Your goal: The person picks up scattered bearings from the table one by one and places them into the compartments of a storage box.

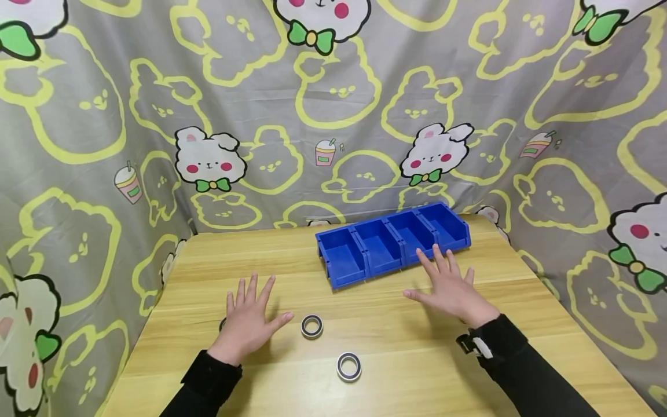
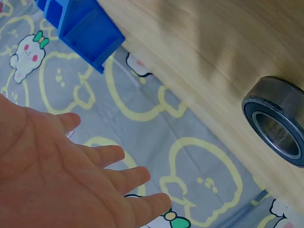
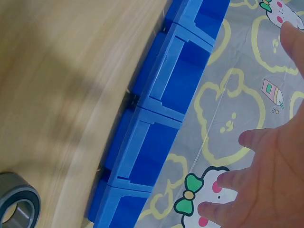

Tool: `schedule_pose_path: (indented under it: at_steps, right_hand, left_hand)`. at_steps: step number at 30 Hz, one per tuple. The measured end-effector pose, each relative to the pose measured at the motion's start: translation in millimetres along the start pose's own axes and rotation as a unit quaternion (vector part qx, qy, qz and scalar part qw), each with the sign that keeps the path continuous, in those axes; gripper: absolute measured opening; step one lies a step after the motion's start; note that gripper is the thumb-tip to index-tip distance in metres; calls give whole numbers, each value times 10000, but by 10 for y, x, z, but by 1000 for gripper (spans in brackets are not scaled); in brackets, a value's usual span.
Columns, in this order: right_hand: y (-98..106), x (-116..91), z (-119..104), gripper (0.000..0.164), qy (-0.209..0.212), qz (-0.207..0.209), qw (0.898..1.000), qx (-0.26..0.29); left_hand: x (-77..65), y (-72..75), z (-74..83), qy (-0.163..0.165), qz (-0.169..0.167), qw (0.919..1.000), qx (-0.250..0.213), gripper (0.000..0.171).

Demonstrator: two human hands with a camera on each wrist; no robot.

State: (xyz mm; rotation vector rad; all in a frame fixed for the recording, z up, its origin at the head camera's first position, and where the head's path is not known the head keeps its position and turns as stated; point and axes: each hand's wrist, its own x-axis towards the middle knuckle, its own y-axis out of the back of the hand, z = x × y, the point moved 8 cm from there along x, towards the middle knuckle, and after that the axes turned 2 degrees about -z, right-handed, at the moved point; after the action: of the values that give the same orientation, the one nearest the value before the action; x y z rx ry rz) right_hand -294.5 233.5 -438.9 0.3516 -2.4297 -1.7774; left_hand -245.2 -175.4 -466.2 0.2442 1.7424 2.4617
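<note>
Fingers spread, my left hand [image 1: 245, 324] hovers over the left part of the table and holds nothing. Beneath it a bearing [image 1: 222, 324] is mostly hidden, with only a dark edge showing. To its right lies a second ring-shaped ball bearing [image 1: 312, 334], metal with a black seal. A third bearing [image 1: 348, 375] lies nearer the front, between the two hands. My right hand [image 1: 452, 289], also spread and holding nothing, is just in front of a blue row of bins [image 1: 383, 270]. In the right wrist view, the bins [image 3: 124, 188] appear beside a bearing [image 3: 19, 199].
The wooden table [image 1: 281, 260] has a patterned grey curtain [image 1: 359, 116] behind it and on both sides. The blue bins stand at the back right, angled, their compartments facing up. A small dark buckle [image 1: 465, 343] hangs at the right cuff.
</note>
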Motion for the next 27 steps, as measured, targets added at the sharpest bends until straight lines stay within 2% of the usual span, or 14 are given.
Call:
schedule_pose_path:
  at_steps: [12, 19, 27]
  right_hand:
    - [65, 142, 108, 104, -34, 104, 9998, 189]
    - [64, 245, 202, 109, -157, -69, 9998, 122]
    - [85, 356, 312, 107, -197, -61, 9995, 244]
  left_hand:
    - [-25, 36, 22, -5, 72, 10000, 53, 91]
    - [-15, 14, 16, 39, 10, 10000, -18, 91]
    - [-16, 30, 17, 14, 42, 10000, 2, 94]
